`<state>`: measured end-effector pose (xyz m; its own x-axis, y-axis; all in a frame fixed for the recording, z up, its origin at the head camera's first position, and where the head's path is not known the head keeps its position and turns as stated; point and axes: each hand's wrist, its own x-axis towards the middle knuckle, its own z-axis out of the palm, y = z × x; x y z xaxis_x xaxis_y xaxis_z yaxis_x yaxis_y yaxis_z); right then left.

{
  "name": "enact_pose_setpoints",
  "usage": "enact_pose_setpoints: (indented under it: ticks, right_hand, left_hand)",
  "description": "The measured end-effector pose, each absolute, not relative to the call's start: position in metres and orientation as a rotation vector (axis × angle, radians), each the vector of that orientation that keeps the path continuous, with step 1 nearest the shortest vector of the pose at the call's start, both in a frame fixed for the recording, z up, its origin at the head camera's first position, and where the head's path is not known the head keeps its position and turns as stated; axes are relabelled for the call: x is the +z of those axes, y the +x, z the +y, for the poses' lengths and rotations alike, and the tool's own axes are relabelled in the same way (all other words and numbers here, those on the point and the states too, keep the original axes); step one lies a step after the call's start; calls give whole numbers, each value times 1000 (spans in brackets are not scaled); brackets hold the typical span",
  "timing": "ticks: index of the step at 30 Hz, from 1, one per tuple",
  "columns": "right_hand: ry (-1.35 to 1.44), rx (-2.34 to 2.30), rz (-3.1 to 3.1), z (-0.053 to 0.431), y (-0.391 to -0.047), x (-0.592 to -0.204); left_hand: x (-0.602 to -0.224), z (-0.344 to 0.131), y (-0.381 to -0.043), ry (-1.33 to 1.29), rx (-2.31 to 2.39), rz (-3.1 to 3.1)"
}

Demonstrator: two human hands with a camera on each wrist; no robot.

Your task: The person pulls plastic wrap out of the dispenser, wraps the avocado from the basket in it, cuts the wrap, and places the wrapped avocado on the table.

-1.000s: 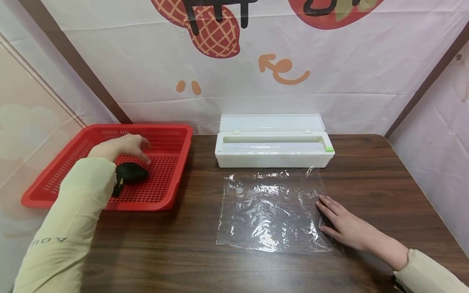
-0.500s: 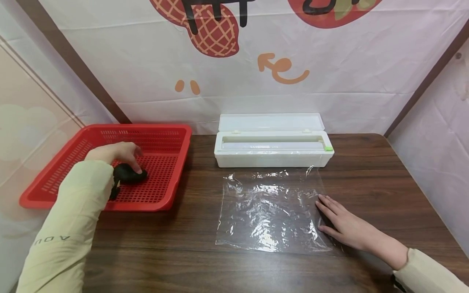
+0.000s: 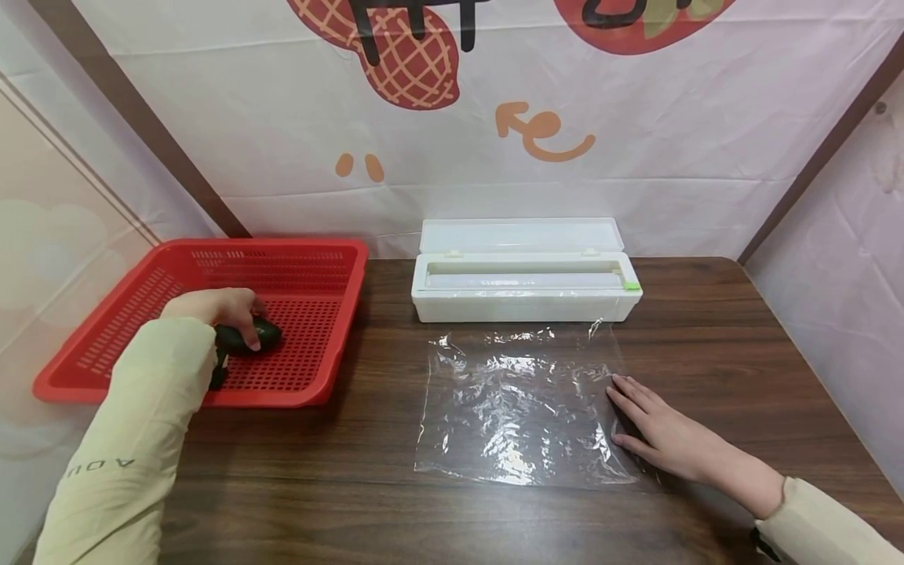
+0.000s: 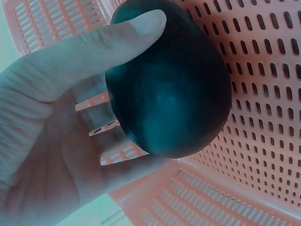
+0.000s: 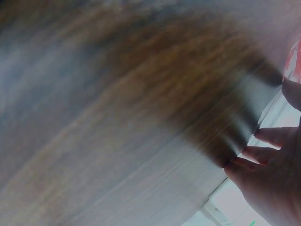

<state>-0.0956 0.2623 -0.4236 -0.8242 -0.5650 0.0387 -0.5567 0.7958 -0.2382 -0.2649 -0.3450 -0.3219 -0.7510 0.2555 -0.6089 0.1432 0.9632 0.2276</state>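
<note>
Left hand (image 3: pixel 212 308) curls its thumb and fingers round a dark avocado (image 4: pixel 169 80), which lies inside the red basket (image 3: pixel 311 384) at the counter's left edge. That fruit looks firm, rounded and smooth-skinned, probably light enough for one hand, best taken across its broad middle. Right hand (image 3: pixel 674 439) lies flat with fingers spread, pressing the right edge of a sheet of cling film (image 3: pixel 515 408) spread over the counter's middle; the film is thin, limp and likely clingy. A white film dispenser (image 3: pixel 523 294) stands open near the back edge. The counter (image 3: pixel 353 502) is dark wood grain, with printed cloth hung behind.
</note>
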Motion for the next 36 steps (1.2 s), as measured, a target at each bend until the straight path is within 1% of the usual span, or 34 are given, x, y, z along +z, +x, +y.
enact_pose_setpoints:
  ticks: [8, 16, 36]
  right_hand:
    - [-920, -369, 2945, 262, -96, -423]
    - [-926, -377, 2956, 263, -95, -425]
    - [-922, -372, 2959, 262, -95, -424]
  left_hand:
    - [-325, -346, -266, 296, 190, 2448]
    - [-327, -345, -266, 253, 179, 2454]
    - [-330, -343, -268, 295, 218, 2505]
